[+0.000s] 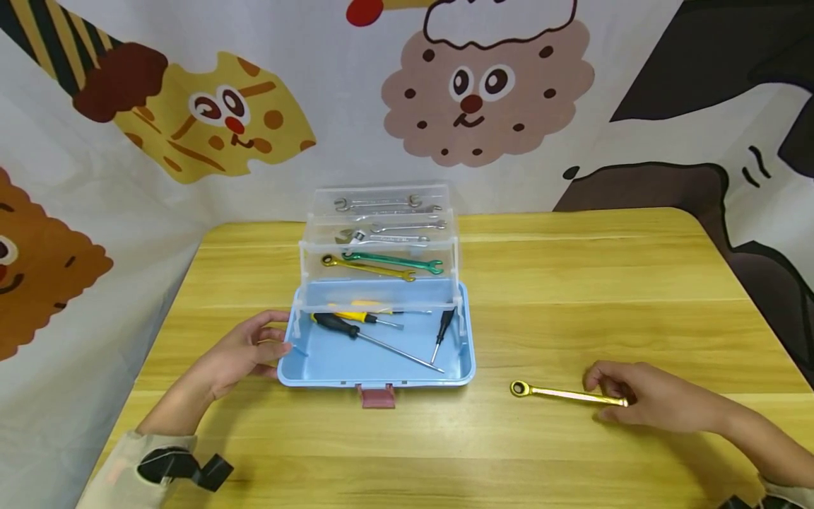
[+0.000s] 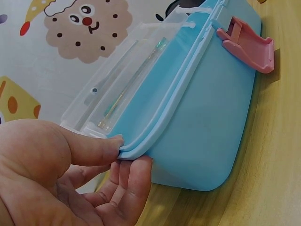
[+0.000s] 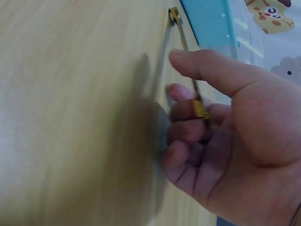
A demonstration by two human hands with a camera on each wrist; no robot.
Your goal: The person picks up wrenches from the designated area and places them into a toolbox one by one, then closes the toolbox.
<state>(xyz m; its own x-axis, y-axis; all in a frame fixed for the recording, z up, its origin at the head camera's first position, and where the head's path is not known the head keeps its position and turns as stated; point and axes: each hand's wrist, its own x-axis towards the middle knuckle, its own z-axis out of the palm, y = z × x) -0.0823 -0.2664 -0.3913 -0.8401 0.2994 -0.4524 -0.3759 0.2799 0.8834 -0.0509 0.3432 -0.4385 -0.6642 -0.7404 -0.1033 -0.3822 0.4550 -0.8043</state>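
The blue toolbox (image 1: 350,366) stands open on the table, its clear trays (image 1: 381,293) raised at the back. At its left side my left hand (image 1: 237,355) pinches the rim, thumb on top and fingers underneath in the left wrist view. Right of the box, my right hand (image 1: 664,397) holds a gold ratchet wrench (image 1: 566,394) by one end; its ring end (image 1: 520,388) points left toward the box. In the right wrist view, curled fingers partly hide the held end. A green wrench (image 1: 393,262) and another gold wrench (image 1: 369,267) lie in the lowest tray.
Inside the box are a long black screwdriver (image 1: 335,324), yellow-handled screwdrivers (image 1: 356,317) and a small black screwdriver (image 1: 446,326). Several silver wrenches (image 1: 381,204) fill the upper trays. A pink latch (image 1: 378,398) juts from the front. Behind the wooden table (image 1: 604,283) hangs a cartoon-printed cloth (image 1: 343,92).
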